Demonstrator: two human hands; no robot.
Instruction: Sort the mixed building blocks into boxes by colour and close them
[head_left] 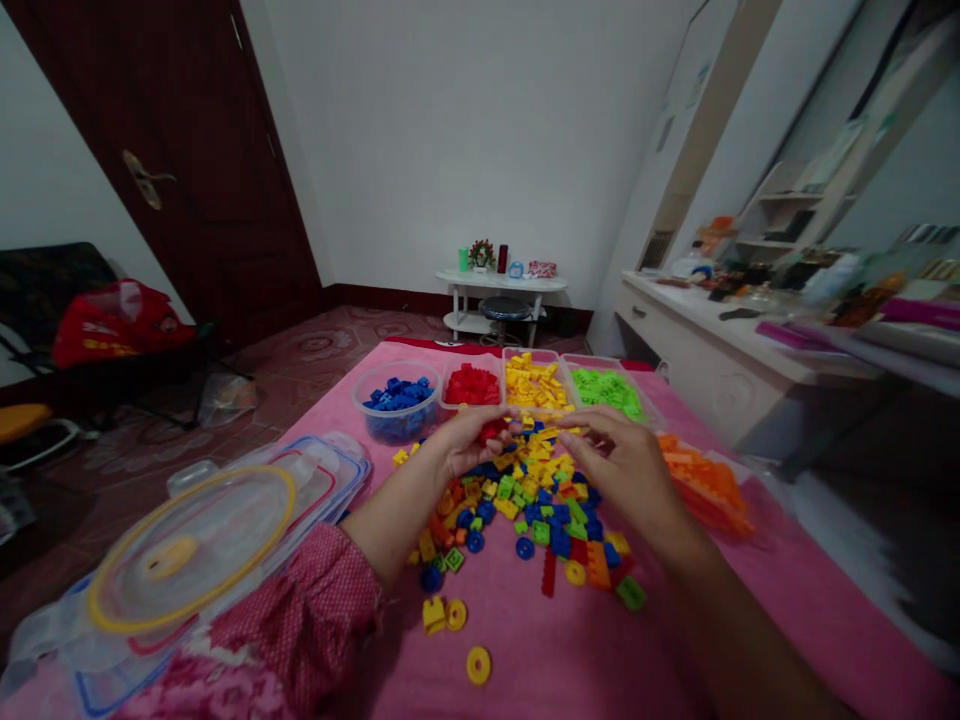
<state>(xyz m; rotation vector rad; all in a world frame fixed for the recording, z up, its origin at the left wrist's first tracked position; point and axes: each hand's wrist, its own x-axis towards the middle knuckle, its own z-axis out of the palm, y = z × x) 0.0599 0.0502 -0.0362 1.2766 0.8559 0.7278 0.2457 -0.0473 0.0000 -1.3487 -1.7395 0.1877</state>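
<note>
Left hand (476,442) holding red piece (493,431) above mixed brick pile (517,490); right hand (626,462) alongside.
Obs.: fingers of left hand curled in, pinching the red piece, just on the near side of the tubs of red bricks (472,384) and yellow bricks (532,380). Right fingers bent toward the left hand, thumb below; cannot tell whether they grip a yellow piece. Blue bricks (400,396) at left of the row, green bricks (606,392) at right, orange bricks (705,485) beyond the right hand; lids (281,505) by the left forearm, all on the pink-covered counter (555,660). Step, as judged: pieces in hand, above the pile. Any move from here calls for a firm pinch and clearance over the rims.
</note>
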